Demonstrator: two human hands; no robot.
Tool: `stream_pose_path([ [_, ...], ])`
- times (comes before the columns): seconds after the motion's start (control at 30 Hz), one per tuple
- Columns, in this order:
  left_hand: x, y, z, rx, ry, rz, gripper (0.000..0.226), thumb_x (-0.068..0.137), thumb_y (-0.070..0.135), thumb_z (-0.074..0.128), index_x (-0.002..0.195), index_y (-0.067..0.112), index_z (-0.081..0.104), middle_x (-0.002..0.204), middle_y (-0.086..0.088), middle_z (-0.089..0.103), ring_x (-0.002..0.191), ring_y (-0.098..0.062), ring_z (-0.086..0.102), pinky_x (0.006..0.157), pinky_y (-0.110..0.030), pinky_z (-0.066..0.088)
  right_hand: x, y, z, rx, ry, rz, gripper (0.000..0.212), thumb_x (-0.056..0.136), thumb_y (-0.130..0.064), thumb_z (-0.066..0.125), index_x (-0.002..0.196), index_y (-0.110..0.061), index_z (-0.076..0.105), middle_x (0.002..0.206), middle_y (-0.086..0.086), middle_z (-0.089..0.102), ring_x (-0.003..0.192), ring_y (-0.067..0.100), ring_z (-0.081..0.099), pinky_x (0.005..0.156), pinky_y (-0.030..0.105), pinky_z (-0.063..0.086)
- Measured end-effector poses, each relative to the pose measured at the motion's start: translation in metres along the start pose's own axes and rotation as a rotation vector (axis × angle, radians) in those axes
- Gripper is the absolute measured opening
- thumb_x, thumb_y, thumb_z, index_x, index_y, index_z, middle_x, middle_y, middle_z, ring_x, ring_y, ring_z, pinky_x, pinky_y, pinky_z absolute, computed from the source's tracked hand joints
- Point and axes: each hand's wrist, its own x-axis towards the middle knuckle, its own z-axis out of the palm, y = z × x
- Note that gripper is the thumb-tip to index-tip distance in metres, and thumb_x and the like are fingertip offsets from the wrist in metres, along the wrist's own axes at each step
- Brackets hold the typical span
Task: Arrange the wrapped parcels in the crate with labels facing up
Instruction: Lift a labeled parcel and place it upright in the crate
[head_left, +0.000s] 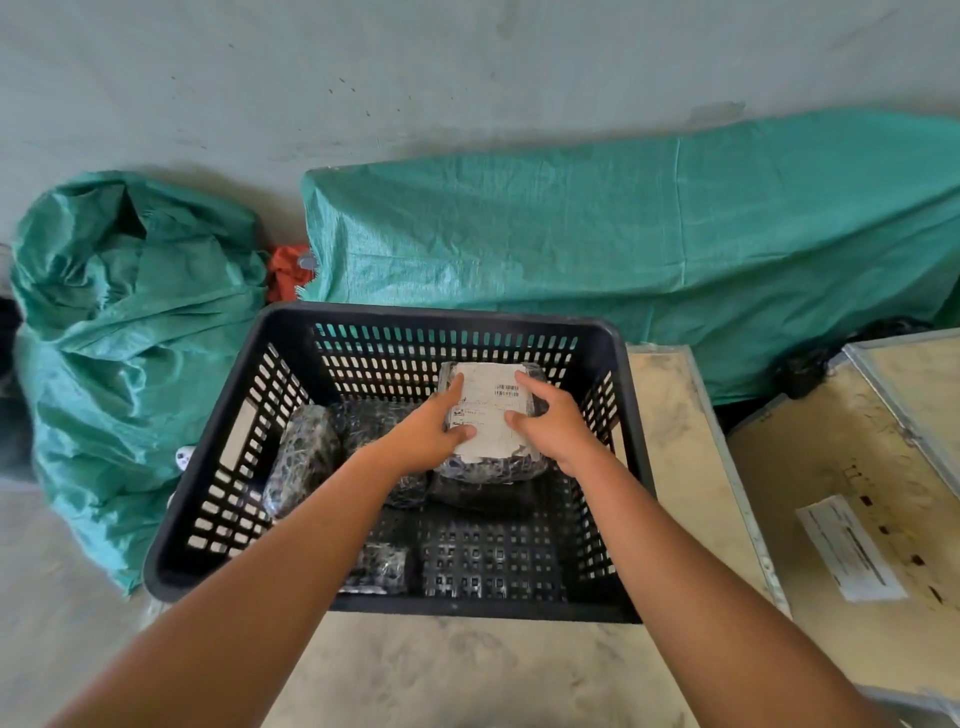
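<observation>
A black slotted plastic crate (171, 561) stands in front of me. Inside at the back right lies a parcel in black wrap (491, 410) with its white label facing up. My left hand (428, 431) grips its left edge and my right hand (548, 421) grips its right edge, thumbs on the label. Another wrapped parcel (304, 457) leans against the crate's left wall, showing no label. A small wrapped parcel (379, 566) lies at the crate's front. More dark parcels sit under my left wrist, partly hidden.
A crumpled green woven sack (124, 338) lies left of the crate. A long green sack (623, 249) stretches behind it, with an orange cloth (285, 273) between them. Pale boards with metal edging (841, 493), one bearing a paper label, lie to the right.
</observation>
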Motion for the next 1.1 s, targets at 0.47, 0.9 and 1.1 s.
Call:
stream_pose_path([
  [0.47,0.022,-0.02,0.007,0.095,-0.052,-0.007,0.096,0.1,0.025,0.06,0.157,0.036,-0.017,0.165,-0.007,0.022,0.094,-0.011,0.066,0.065,-0.021,0.056,0.005,0.024,0.009,-0.093,0.04,-0.044,0.073,0.095,-0.008,0.068,0.154,-0.039,0.037,0.151,0.0,0.047,0.115,0.019,0.062,0.078,0.038,0.064],
  [0.9,-0.017,-0.018,-0.014,0.032,0.152,0.07,0.08,0.095,0.041,0.063,0.16,0.03,0.018,0.167,-0.001,0.02,0.15,-0.024,0.025,0.118,-0.05,0.031,-0.017,0.001,0.015,-0.219,0.134,-0.126,0.054,0.094,-0.01,0.07,0.143,-0.027,0.057,0.149,0.001,0.05,0.121,0.013,0.052,0.09,0.018,0.051],
  [1.1,-0.069,-0.025,-0.071,0.098,0.318,0.123,0.066,0.093,0.048,0.062,0.153,0.038,0.034,0.165,0.005,0.022,0.146,-0.023,0.033,0.116,-0.048,0.032,-0.046,-0.02,0.047,-0.298,0.145,-0.3,0.04,0.095,-0.023,0.071,0.133,-0.03,0.064,0.14,-0.011,0.056,0.132,0.014,0.049,0.104,0.022,0.035],
])
